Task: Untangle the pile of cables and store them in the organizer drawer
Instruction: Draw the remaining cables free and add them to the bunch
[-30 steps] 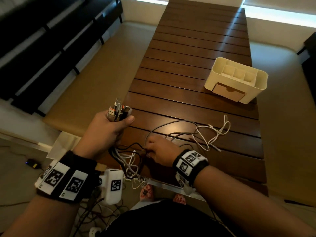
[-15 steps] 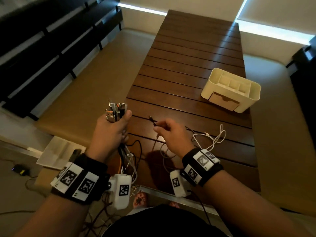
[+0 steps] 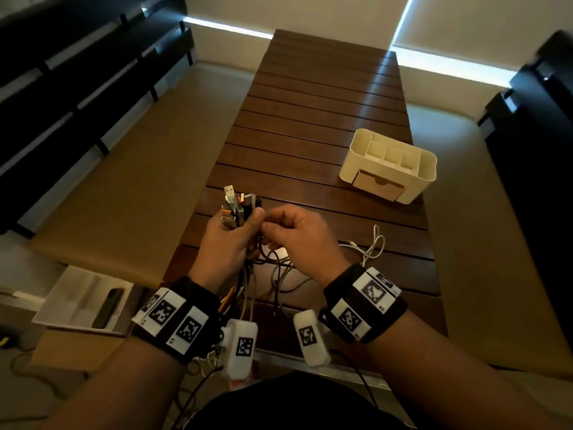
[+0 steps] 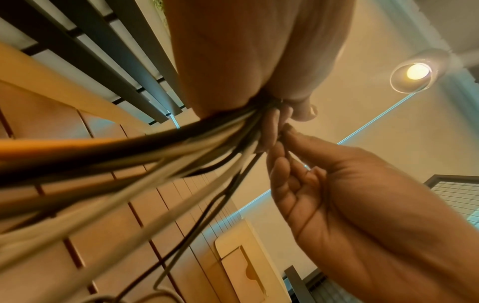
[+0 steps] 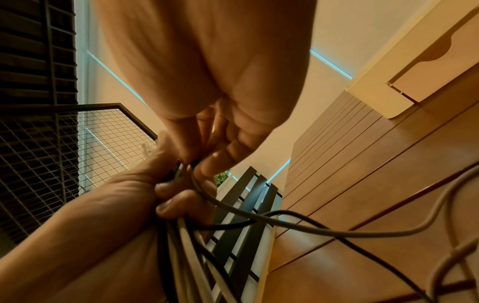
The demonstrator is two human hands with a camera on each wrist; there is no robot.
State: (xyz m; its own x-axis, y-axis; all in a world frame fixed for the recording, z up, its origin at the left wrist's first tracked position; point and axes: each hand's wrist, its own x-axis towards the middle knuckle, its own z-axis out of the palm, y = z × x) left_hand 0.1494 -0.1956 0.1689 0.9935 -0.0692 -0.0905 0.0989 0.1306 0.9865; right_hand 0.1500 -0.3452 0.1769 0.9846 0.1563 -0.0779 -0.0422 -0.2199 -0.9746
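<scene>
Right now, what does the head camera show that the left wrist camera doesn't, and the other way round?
Only the head view shows the connector ends sticking up out of the left hand, the white cable lying loose on the table, and the organizer's open top compartments. Only the left wrist view shows, from below, the cable bundle fanning out under the left hand, and a ceiling lamp. Both show the right hand pinching a thin dark cable beside the left hand, and the closed organizer drawer.
</scene>
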